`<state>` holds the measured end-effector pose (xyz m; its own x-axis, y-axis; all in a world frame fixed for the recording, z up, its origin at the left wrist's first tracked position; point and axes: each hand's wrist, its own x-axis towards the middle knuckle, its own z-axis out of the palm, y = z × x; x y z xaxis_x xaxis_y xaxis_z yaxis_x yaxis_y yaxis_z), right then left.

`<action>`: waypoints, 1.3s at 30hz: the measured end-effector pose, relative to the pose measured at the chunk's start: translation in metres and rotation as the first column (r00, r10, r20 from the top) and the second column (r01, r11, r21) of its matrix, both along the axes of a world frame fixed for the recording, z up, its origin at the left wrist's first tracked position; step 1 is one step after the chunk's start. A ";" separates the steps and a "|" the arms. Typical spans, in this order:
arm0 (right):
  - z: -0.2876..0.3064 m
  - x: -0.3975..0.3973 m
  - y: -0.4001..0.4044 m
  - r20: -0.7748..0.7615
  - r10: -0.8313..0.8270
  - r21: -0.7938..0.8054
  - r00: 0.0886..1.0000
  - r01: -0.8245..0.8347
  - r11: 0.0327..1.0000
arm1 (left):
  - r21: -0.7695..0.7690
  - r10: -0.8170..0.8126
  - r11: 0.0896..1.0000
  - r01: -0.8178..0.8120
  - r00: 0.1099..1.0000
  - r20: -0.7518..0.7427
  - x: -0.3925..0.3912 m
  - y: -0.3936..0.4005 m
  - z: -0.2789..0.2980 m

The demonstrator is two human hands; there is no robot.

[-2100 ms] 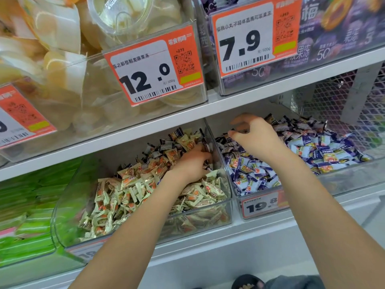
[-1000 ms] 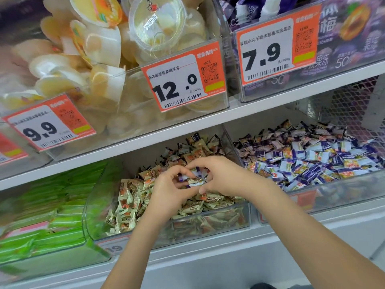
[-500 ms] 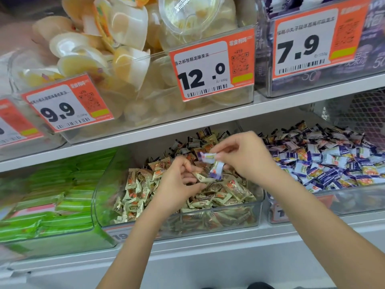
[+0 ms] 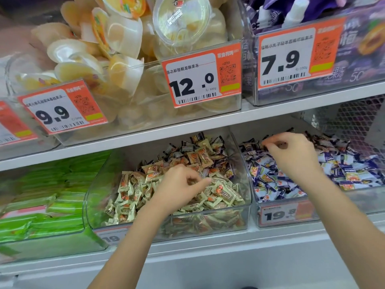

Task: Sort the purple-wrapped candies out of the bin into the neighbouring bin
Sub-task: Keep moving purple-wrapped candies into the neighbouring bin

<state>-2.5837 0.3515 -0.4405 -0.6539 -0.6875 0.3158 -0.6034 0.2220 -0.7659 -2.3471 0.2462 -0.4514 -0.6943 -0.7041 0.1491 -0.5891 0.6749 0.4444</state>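
Nearest, your left hand (image 4: 179, 184) sits low over the cream-wrapped candies (image 4: 133, 192) in the clear middle bin (image 4: 248, 207); its fingers are loosely curled, thumb and forefinger close together, and whether they pinch a wrapper you cannot tell from this view. Deeper in that same bin, behind the left hand, a few dark purple-wrapped candies (image 4: 229, 172) lie mixed with the cream ones. Right of the middle bin, just past the shared wall, your right hand (image 4: 291, 155) hangs over the neighbouring bin (image 4: 287, 217) full of purple-and-white candies (image 4: 343, 174); fingertips (image 4: 268, 146) curled down onto the pile near the bin's rear, grip on any single piece unclear. Left of the middle bin: green packets (image 4: 45, 197). Above it, on the upper shelf (image 4: 145, 132), jelly cups (image 4: 116, 38) in clear tubs with price tags 9.9 (image 4: 60, 109), 12.0 (image 4: 202, 76) and 7.9 (image 4: 295, 55).
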 end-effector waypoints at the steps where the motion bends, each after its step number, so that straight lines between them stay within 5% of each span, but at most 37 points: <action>1: -0.003 0.002 -0.004 -0.013 -0.011 0.003 1.000 0.011 1.000 | -0.010 -0.027 1.000 0.027 1.000 0.009 -0.012 -0.004 0.001; 4: -0.012 0.005 -0.012 -0.018 -0.018 0.016 1.000 0.019 1.000 | -0.020 -0.067 0.997 0.070 0.988 0.141 -0.056 -0.024 0.003; 7: -0.018 0.002 -0.017 0.063 0.001 0.016 0.998 -0.002 1.000 | -0.175 0.137 0.982 -0.068 0.898 0.418 -0.084 -0.045 -0.002; 9: -0.020 -0.001 -0.019 0.098 0.005 0.022 0.995 -0.007 1.000 | -0.237 0.239 0.961 -0.140 0.852 0.466 -0.077 -0.062 -0.006; 13: -0.020 -0.003 -0.022 0.153 0.000 0.015 0.988 -0.003 1.000 | 0.049 0.142 0.979 -0.196 0.840 0.524 -0.040 -0.085 -0.004; 19: -0.016 0.004 -0.024 0.165 0.054 -0.014 0.985 -0.052 0.999 | -0.208 -0.007 0.971 0.115 0.887 0.461 -0.044 -0.080 -0.006; 39: -0.009 0.016 -0.028 0.196 0.166 -0.036 0.966 -0.162 0.986 | 0.127 -0.114 0.989 0.074 0.933 0.342 -0.074 -0.088 -0.019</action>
